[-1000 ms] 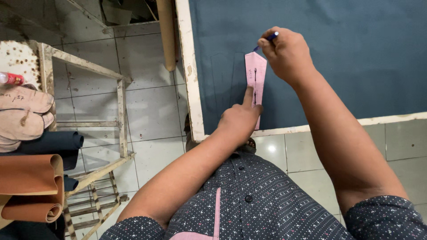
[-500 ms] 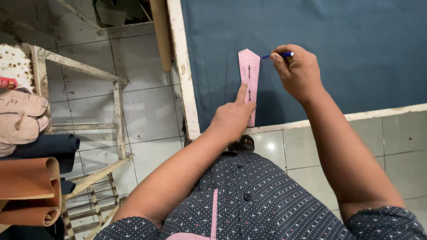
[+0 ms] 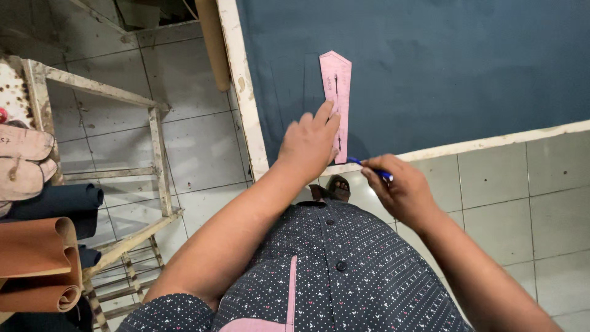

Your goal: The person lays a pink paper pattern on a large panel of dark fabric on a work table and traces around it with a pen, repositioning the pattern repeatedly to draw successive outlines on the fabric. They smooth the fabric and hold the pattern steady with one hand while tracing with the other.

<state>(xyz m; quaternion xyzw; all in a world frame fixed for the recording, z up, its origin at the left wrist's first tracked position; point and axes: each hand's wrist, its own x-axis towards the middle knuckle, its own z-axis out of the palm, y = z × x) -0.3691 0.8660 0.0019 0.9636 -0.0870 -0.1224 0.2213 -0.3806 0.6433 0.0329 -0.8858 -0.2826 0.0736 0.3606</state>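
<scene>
A long pink pattern template (image 3: pixel 337 92) with a pointed top lies on a dark blue sheet (image 3: pixel 442 67) spread over a white-edged table (image 3: pixel 246 104). My left hand (image 3: pixel 309 142) presses flat on the template's lower part, fingers spread. My right hand (image 3: pixel 399 187) is below the table's near edge, shut on a blue pen (image 3: pixel 369 167) whose tip points at the template's bottom end. Faint drawn outlines show on the sheet to the left of the template.
A worn wooden rack (image 3: pixel 157 154) stands on the tiled floor at the left. Rolls of brown (image 3: pixel 37 258) and dark blue material (image 3: pixel 55 203) and pale pattern pieces (image 3: pixel 24 160) lie at the far left. A tan roll (image 3: pixel 212 43) leans by the table corner.
My right hand with the pen has come down from the template's top along its right side to its bottom end. My left hand has stayed pressed on the template.
</scene>
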